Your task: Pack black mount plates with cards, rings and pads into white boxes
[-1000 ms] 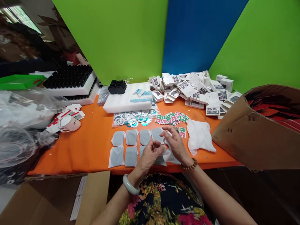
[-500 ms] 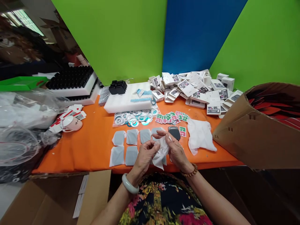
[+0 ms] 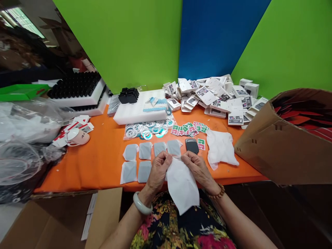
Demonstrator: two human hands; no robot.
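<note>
My left hand (image 3: 158,170) and my right hand (image 3: 197,167) both pinch the top edge of an empty white pouch (image 3: 182,185), which hangs down over the table's front edge toward my lap. Just beyond my fingers two rows of filled grey pouches (image 3: 145,151) lie on the orange table (image 3: 101,162). A bare dark grey pad (image 3: 192,145) lies past my right hand, beside a pile of empty white pouches (image 3: 220,148).
Green and pink cards (image 3: 189,129), bagged rings (image 3: 147,129), a white foam block (image 3: 140,110), a heap of small printed boxes (image 3: 218,100), black parts in foam trays (image 3: 77,90). A big cardboard box (image 3: 287,145) at right, another (image 3: 64,221) at lower left, plastic bags (image 3: 23,138) at left.
The crumpled white pouch between my hands has been pulled flat and now hangs down. The dark grey pad, hidden a second ago, lies uncovered on the table.
</note>
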